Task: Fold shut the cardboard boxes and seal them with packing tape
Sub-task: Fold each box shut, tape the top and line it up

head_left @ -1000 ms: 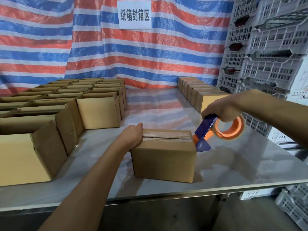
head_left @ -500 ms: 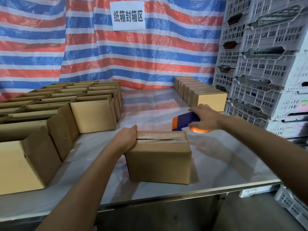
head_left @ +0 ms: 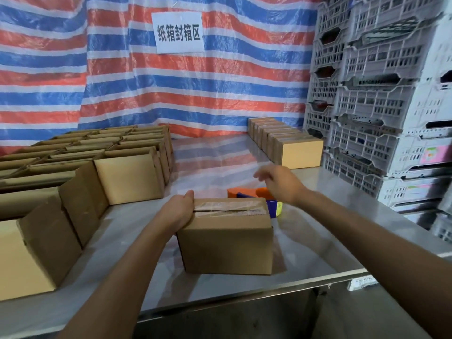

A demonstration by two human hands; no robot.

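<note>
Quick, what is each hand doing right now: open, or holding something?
Left hand: grips the left end of the taped box.
Right hand: open, holds nothing, near the tape dispenser.

The tarp (head_left: 195, 94) behind is striped red, blue and white, with a white sign (head_left: 178, 32) bearing black characters. The cardboard boxes (head_left: 227, 241) are plain tan, the tape dispenser (head_left: 254, 193) orange and blue, the stacked crates (head_left: 381, 106) pale grey.

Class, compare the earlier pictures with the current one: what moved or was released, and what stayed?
The right hand carried the orange-and-blue tape dispenser from the right end of the taped brown cardboard box to the steel table behind it, let go, and hovers open. The left hand kept holding the box's left end; the box stayed put.
</note>
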